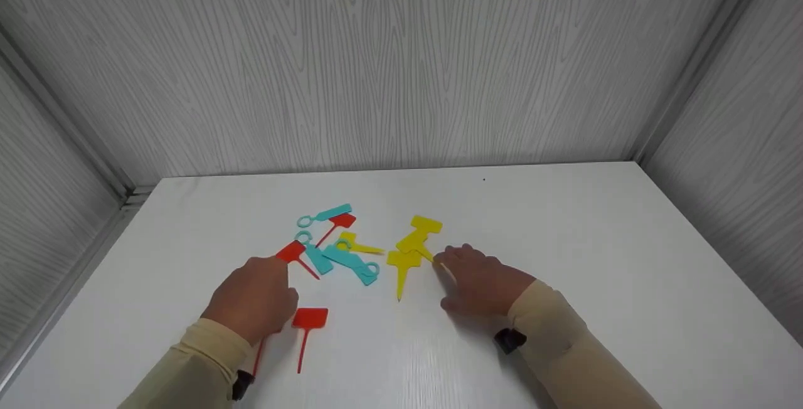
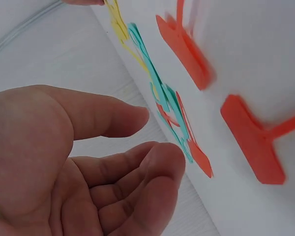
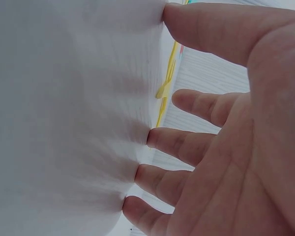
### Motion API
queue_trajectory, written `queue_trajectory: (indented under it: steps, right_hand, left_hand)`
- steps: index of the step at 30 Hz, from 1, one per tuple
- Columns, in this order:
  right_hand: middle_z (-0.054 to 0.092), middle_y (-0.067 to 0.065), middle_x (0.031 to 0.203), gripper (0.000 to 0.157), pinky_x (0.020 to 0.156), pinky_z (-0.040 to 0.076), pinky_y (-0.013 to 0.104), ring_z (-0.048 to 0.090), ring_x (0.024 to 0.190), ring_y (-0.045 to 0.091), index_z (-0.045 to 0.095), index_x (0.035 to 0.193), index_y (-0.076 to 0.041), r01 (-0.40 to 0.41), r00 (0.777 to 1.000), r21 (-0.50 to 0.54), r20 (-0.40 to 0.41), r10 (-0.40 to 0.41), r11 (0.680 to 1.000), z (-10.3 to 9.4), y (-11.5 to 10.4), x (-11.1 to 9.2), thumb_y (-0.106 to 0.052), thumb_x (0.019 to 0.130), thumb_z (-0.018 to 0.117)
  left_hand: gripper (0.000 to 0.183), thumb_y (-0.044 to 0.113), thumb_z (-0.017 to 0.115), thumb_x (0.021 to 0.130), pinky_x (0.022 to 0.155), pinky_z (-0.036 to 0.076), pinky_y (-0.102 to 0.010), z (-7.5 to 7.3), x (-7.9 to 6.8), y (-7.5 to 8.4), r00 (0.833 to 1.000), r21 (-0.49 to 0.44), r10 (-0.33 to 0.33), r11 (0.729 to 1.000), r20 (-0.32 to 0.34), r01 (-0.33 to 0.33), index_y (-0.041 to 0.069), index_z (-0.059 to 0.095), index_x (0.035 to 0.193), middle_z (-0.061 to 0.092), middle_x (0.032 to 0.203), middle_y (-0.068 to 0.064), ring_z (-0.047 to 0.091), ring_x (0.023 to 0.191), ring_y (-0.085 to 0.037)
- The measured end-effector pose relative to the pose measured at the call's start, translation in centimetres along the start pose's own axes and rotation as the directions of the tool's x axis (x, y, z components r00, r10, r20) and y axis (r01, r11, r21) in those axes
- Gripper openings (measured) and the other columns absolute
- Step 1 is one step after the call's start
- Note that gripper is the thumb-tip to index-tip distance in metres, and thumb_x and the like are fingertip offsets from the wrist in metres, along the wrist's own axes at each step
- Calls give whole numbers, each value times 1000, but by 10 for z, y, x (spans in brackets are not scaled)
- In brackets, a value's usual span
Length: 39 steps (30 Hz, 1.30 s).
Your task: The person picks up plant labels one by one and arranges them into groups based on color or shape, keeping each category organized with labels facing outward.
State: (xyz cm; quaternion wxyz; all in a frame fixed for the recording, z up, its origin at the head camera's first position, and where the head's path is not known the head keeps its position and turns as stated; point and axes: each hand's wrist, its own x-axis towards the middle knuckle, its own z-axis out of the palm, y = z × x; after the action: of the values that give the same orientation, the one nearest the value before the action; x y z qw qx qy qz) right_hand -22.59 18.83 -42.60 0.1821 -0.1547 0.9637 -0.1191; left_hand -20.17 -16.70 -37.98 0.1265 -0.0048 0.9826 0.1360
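My left hand [image 1: 254, 296] hovers over the left part of the table, thumb and loosely curled fingers apart with nothing between them. Just beyond its knuckles lies a red plant label [image 1: 292, 251]. Another red label [image 1: 310, 318] lies to its right, and the red stem [image 1: 258, 359] of one more shows under the wrist. My right hand [image 1: 480, 280] rests its spread fingertips on the table; its index finger is beside the stem of a yellow label [image 1: 411, 243]. Two more yellow labels [image 1: 404, 260] lie against that one. Several teal hook-ended tags [image 1: 342, 256] lie between the hands.
A red label [image 1: 344, 221] and a yellow label [image 1: 347, 241] lie mixed among the teal tags. The white table [image 1: 564, 221] meets a grey wood-grain panel [image 1: 401, 70] at the back, with similar panels at both sides.
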Motion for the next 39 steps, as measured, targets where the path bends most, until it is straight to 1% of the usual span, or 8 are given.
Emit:
queue_trajectory:
  steps: [4, 7, 15, 20, 23, 27, 34, 39]
  right_hand:
    - [32, 6, 180, 76, 133, 25, 59, 24, 169, 34, 40, 171, -21, -5, 1000, 1, 5, 5, 1000, 0, 0, 0, -40, 105, 71]
    - [33, 6, 180, 75, 133, 25, 59, 24, 168, 34, 40, 170, -22, -6, 1000, -2, 7, 6, 1000, -1, 0, 0, -39, 105, 71]
    - [33, 5, 180, 76, 133, 23, 60, 24, 169, 33, 41, 170, -24, -38, 999, 21, 14, 38, 999, 1, -1, 1, -39, 103, 73]
    - [33, 5, 181, 76, 133, 23, 59, 24, 169, 32, 42, 170, -25, -53, 999, 28, 16, 52, 998, 1, -1, 3, -39, 103, 74]
    - [33, 5, 181, 76, 133, 23, 59, 24, 169, 32, 42, 170, -24, -55, 998, 27, 17, 55, 998, 0, -2, 3, -39, 103, 74]
    - [33, 4, 180, 75, 133, 23, 59, 24, 169, 31, 42, 170, -25, -62, 998, 23, 16, 61, 998, 0, -3, 4, -39, 103, 74]
    - [35, 3, 180, 75, 133, 24, 60, 25, 168, 32, 42, 169, -25, -55, 998, 23, 2, 55, 998, 0, -2, 2, -39, 103, 74]
    - [33, 4, 180, 76, 133, 24, 60, 24, 169, 33, 41, 170, -25, -54, 999, 32, 6, 54, 998, 0, -1, 2, -40, 103, 73]
  left_hand:
    - [38, 22, 89, 91, 64, 60, -40, -4, 9, -10, 999, -11, 44, 999, -23, -44, -4, 69, 111, 65, 75, -9, 65, 65, -25]
    - [43, 23, 90, 90, 66, 61, -43, -6, 19, -17, 997, -3, 63, 998, -36, -64, -4, 66, 115, 66, 82, -10, 66, 72, -26]
    - [59, 25, 92, 88, 86, 64, -61, -3, 54, -28, 996, 59, 79, 995, -41, -77, -7, 63, 129, 70, 108, -21, 68, 99, -40]
    - [62, 27, 91, 90, 91, 62, -65, 0, 76, -34, 996, 65, 81, 995, -24, -80, -7, 63, 133, 69, 113, -23, 68, 105, -43]
    - [61, 28, 90, 92, 94, 60, -66, 0, 84, -34, 996, 68, 86, 994, -19, -84, -7, 63, 134, 69, 116, -24, 68, 109, -45]
    - [58, 27, 87, 94, 97, 59, -67, -4, 89, -32, 996, 73, 93, 993, -3, -92, -8, 64, 134, 70, 118, -24, 67, 112, -45]
    - [54, 27, 87, 94, 97, 59, -65, -7, 93, -32, 995, 73, 102, 992, 23, -103, -6, 66, 131, 71, 110, -20, 66, 109, -42]
    - [48, 24, 85, 97, 99, 59, -64, -5, 92, -33, 989, 114, 144, 983, 24, -146, -7, 66, 129, 71, 108, -19, 68, 108, -42]
